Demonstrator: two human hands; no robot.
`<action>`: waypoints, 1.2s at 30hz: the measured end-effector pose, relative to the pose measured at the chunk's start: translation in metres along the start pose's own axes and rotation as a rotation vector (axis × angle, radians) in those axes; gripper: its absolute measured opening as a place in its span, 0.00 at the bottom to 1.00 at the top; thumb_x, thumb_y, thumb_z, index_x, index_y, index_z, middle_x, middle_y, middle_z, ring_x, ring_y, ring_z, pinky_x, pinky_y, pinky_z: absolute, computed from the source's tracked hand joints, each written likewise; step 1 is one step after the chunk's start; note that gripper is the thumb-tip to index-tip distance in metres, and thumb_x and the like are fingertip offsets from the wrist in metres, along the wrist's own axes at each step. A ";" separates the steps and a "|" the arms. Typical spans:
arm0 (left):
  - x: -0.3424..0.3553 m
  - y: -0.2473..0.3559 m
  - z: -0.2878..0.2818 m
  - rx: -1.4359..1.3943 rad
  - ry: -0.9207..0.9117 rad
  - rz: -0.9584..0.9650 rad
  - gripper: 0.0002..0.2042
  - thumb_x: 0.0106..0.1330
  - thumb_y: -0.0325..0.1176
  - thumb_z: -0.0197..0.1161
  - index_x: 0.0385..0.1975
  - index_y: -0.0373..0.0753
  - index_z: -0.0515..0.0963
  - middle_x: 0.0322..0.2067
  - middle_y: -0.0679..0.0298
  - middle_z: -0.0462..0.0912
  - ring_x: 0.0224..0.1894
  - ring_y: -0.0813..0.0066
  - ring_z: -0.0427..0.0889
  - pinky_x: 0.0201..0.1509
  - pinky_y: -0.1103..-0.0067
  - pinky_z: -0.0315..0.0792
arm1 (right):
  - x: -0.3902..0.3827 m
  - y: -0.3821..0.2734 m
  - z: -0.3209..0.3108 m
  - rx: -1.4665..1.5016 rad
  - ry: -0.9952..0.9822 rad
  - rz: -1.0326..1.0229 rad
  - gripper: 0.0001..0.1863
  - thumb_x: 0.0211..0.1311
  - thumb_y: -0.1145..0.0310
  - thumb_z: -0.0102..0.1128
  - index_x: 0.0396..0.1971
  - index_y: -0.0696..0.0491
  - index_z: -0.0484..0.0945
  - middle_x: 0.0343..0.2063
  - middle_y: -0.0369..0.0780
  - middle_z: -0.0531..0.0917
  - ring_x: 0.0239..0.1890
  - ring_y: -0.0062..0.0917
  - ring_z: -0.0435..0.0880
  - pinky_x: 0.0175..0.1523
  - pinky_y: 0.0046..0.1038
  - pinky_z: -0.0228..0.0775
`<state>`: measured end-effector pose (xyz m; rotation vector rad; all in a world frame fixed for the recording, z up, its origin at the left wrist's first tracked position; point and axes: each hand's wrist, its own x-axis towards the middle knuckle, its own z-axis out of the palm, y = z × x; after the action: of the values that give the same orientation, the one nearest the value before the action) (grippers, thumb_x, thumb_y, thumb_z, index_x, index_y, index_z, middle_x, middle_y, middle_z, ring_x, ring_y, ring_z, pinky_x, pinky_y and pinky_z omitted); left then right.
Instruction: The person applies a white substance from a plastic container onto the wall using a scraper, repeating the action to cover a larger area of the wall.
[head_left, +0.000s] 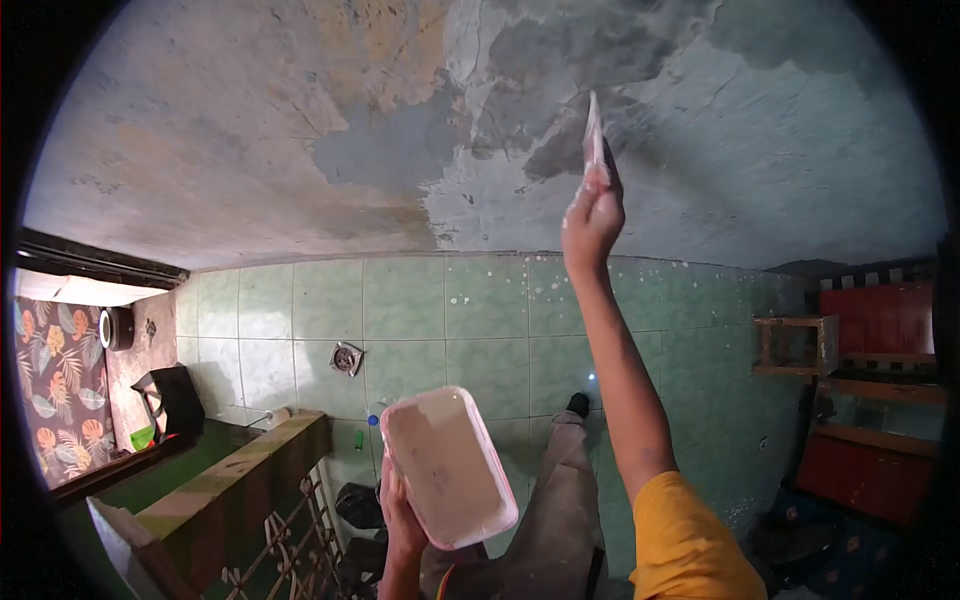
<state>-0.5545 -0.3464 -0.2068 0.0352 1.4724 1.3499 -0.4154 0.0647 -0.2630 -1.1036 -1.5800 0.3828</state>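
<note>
My right hand [594, 225] reaches far out, closed around a flat scraper [594, 135] smeared with white. The scraper shows nearly edge-on, its tip at a dark grey damp-looking patch on the wall [270, 150]; whether it touches cannot be told. White residue marks the fingers. Low in the middle, my left hand [400, 515] grips the left side of a rectangular tub [494, 455] with a pale pinkish rim. Smooth beige-grey paste [440, 465] covers the tub's inside. The wall is patchy, with grey, whitish and tan areas.
White drops speckle the green tiled floor [400, 300] along the wall. An ashtray-like square dish [346, 358] lies there. Lower left are a wooden ledge [230, 475], a metal railing [285, 545] and a black bag [168, 400]. A wooden stool [796, 345] and red furniture [880, 320] stand right.
</note>
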 end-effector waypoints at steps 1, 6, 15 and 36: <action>0.003 -0.006 -0.004 0.022 0.020 -0.009 0.31 0.78 0.52 0.45 0.71 0.34 0.61 0.60 0.60 0.73 0.60 0.70 0.74 0.63 0.73 0.70 | 0.007 0.004 0.013 -0.143 0.020 -0.228 0.24 0.72 0.74 0.52 0.67 0.58 0.70 0.65 0.51 0.75 0.66 0.41 0.74 0.68 0.39 0.65; 0.024 -0.063 -0.040 0.109 -0.016 0.099 0.29 0.79 0.49 0.44 0.69 0.33 0.64 0.60 0.58 0.74 0.59 0.68 0.75 0.62 0.71 0.71 | -0.028 0.097 0.073 -0.581 -0.048 -0.508 0.32 0.65 0.80 0.52 0.71 0.57 0.65 0.70 0.52 0.67 0.73 0.47 0.65 0.75 0.47 0.57; 0.025 -0.071 -0.054 0.156 0.129 0.129 0.21 0.71 0.33 0.58 0.61 0.30 0.71 0.55 0.48 0.76 0.56 0.48 0.79 0.58 0.66 0.74 | -0.027 0.056 0.051 -0.378 -0.136 -0.552 0.29 0.63 0.81 0.52 0.67 0.58 0.70 0.66 0.48 0.74 0.69 0.43 0.72 0.72 0.45 0.64; -0.024 -0.081 -0.036 -0.043 0.185 0.068 0.23 0.78 0.36 0.50 0.67 0.29 0.67 0.59 0.54 0.75 0.59 0.64 0.77 0.61 0.71 0.73 | -0.028 0.121 0.061 -0.724 -0.274 -0.613 0.33 0.67 0.74 0.52 0.73 0.53 0.62 0.74 0.41 0.64 0.75 0.37 0.64 0.76 0.46 0.54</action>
<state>-0.5211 -0.4149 -0.2576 -0.0695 1.6082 1.4713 -0.4178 0.1223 -0.3886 -1.0316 -2.2872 -0.5123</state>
